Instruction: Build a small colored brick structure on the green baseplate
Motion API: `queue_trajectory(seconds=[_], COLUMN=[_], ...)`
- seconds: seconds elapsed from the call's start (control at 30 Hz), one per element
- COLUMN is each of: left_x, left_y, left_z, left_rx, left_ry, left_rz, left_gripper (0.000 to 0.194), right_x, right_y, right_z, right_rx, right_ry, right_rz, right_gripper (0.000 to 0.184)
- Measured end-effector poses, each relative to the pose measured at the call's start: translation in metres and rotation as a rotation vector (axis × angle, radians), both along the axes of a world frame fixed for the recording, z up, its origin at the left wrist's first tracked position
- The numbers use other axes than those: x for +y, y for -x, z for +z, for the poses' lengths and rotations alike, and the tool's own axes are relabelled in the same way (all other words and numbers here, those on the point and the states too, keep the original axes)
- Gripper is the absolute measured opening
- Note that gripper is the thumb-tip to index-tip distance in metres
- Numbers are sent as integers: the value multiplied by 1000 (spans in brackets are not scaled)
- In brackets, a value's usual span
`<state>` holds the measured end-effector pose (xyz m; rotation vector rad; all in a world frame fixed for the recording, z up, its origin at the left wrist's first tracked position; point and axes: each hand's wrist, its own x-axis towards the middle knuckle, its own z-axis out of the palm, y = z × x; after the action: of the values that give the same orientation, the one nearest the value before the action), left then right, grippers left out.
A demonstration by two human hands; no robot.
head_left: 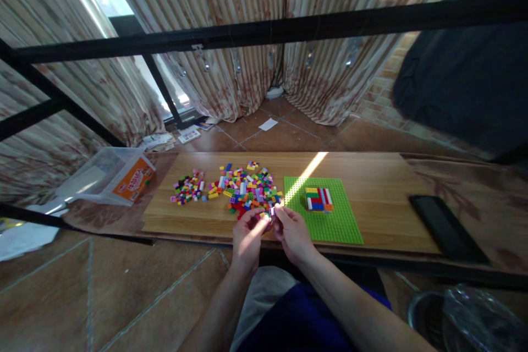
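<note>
My left hand [249, 236] and my right hand [292, 231] come together at the table's front edge, fingers pinched. In the left fingers are small toy bricks [264, 216], partly hidden. A small pale purple brick [271, 211] shows at the right fingertips. Just beyond my hands spreads a large pile of mixed toy bricks [251, 187]. To the right lies a green baseplate [340, 214], bearing a block of stacked bricks [318, 199] with white, red, blue, yellow and green on top.
A smaller brick pile [190, 187] lies left on the wooden board [371, 170]. A clear plastic box [103, 176] with an orange label stands at the far left. At the right end is a black flat object [447, 225]. A black metal bar [264, 36] crosses beyond the table.
</note>
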<state>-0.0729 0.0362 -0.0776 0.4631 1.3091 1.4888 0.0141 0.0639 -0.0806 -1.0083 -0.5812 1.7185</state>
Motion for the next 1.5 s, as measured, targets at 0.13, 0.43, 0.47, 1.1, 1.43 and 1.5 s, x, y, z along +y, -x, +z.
queue_trajectory(seconds=[0.13,0.43,0.47,1.1,1.43,1.5], left_x=[8,17,16,14,9,9], left_y=[1,5,4,-3,2,2], left_z=[-3,-10,-9,-8,-10,-8], left_rx=[-28,20,25,138,82,53], left_ry=[-8,-30,-26,-42,-31,-27], left_rz=[38,43,42,57,48,38], left_gripper=[41,45,45,31,34,36], right_x=[9,18,17,6,3,3], right_y=[3,4,3,12,10,11], right_z=[0,1,2,-11,-11,-13], right_rx=[53,163,159,-484,-443,-390], right_ry=[41,134,115,-283,-269,-237], right_rz=[-20,75,89,-103,-66,-75], right_gripper=[27,19,21,30,29,30])
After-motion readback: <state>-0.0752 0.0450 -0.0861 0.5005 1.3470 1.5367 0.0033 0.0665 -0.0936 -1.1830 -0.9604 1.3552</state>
